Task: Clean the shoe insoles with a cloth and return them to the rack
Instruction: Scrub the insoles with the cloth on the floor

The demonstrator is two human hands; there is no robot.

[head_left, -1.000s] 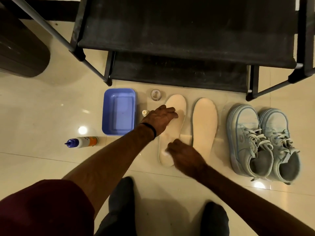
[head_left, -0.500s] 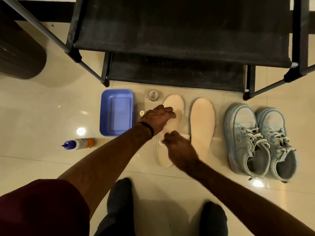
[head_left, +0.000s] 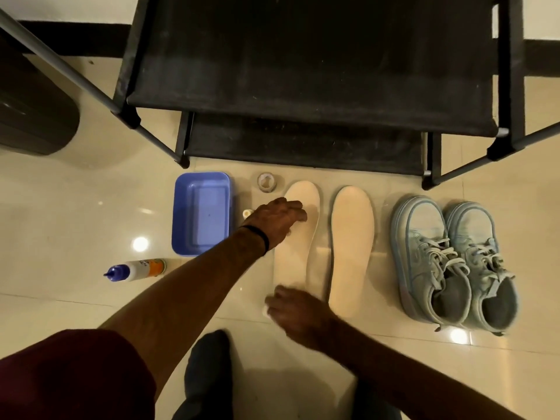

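With the left hand [head_left: 277, 221] pressing the left insole's [head_left: 295, 237] toe flat to the floor and the right hand [head_left: 298, 310] pinching a white cloth [head_left: 266, 310] at its heel, a hard wipe could skid it into the right insole [head_left: 351, 247].

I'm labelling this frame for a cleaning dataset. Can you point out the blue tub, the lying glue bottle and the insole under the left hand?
blue tub [head_left: 181, 225]: head view, on its left wall.
glue bottle [head_left: 138, 269]: head view, middle of its white body.
insole [head_left: 292, 262]: head view, bare middle stretch below the left hand.
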